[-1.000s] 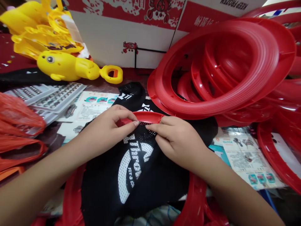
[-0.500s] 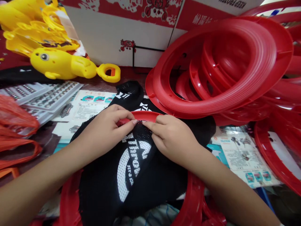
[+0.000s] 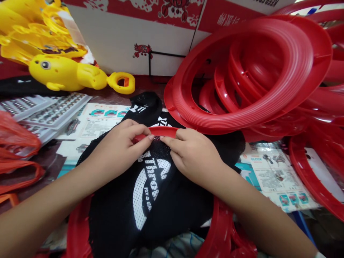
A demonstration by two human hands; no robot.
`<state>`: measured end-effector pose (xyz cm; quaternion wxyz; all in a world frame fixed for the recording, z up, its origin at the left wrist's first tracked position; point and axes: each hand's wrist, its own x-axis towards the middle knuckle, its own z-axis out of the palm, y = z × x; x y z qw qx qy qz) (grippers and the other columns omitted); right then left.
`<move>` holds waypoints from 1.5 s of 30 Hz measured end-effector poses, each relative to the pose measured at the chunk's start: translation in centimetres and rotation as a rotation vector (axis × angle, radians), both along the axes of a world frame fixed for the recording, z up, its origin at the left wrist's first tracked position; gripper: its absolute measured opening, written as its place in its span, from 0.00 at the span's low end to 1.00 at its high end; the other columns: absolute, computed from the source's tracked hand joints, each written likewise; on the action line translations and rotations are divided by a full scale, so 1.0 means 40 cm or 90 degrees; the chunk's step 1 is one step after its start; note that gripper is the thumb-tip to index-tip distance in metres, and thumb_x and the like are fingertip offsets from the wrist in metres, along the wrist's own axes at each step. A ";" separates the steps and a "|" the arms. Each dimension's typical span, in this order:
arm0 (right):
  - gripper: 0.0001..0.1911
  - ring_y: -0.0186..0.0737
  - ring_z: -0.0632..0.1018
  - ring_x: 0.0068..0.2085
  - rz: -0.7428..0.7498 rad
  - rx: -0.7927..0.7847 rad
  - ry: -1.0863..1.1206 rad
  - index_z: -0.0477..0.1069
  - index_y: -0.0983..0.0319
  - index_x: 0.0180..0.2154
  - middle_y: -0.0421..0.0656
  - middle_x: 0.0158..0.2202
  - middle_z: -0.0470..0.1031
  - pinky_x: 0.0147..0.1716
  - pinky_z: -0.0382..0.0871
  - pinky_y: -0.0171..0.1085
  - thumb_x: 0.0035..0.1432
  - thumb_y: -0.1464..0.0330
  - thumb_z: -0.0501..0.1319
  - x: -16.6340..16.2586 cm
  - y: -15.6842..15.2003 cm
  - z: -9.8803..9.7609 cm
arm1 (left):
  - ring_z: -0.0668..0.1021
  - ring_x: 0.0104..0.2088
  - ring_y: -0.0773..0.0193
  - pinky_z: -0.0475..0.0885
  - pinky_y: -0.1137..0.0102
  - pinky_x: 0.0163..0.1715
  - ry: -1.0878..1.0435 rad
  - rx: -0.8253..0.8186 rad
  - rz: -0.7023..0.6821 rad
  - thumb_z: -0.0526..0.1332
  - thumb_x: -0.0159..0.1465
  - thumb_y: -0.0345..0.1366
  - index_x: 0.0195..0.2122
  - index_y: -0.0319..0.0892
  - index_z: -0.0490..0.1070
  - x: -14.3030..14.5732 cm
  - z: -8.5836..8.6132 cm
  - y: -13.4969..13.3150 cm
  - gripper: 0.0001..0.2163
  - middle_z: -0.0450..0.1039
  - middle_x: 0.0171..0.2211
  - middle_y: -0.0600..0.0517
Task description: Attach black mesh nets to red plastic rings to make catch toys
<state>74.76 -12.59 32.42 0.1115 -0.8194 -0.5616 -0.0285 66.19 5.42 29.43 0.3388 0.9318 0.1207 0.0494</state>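
Black mesh fabric (image 3: 177,193) with white lettering lies over a red plastic ring (image 3: 163,131), whose far rim shows between my hands. My left hand (image 3: 126,141) grips the fabric edge at that rim, thumb and forefinger pinched together. From the other side my right hand (image 3: 193,150) presses the same edge, its forefinger stretched toward the left thumb and the other fingers curled. The fingertips of both hands almost meet. Lower down, more red plastic (image 3: 79,229) shows on both sides of the cloth.
Large red rings (image 3: 242,118) are piled at the right. At the left are a yellow duck-like toy (image 3: 67,73), clear trays of small shiny balls (image 3: 57,111) and an orange plastic bag (image 3: 18,136). A white and red carton (image 3: 118,43) stands behind. Printed card sheets (image 3: 279,172) cover the table.
The whole view has shifted slightly, with things sitting a little further left and up. Both hands stay at the fabric edge on the rim, with hardly any movement of the fingers.
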 end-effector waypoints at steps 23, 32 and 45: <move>0.06 0.30 0.71 0.28 -0.154 0.103 0.338 0.72 0.63 0.36 0.34 0.28 0.72 0.28 0.60 0.30 0.54 0.75 0.62 0.043 -0.011 0.031 | 0.71 0.53 0.57 0.67 0.59 0.54 -0.211 0.147 -0.222 0.51 0.66 0.26 0.51 0.36 0.68 -0.007 -0.023 -0.019 0.14 0.68 0.52 0.43; 0.10 0.32 0.74 0.33 -0.053 0.107 0.250 0.75 0.64 0.31 0.38 0.30 0.76 0.34 0.63 0.31 0.51 0.81 0.58 0.046 -0.013 0.025 | 0.72 0.49 0.50 0.71 0.53 0.47 -0.242 0.193 -0.248 0.51 0.63 0.22 0.48 0.34 0.71 -0.008 -0.025 -0.022 0.15 0.68 0.48 0.38; 0.13 0.33 0.76 0.32 -0.067 0.084 0.221 0.80 0.66 0.36 0.41 0.30 0.77 0.33 0.65 0.31 0.53 0.81 0.58 0.052 -0.017 0.032 | 0.72 0.51 0.48 0.72 0.51 0.46 -0.249 0.225 -0.258 0.51 0.63 0.23 0.52 0.38 0.71 -0.006 -0.033 -0.019 0.18 0.67 0.49 0.38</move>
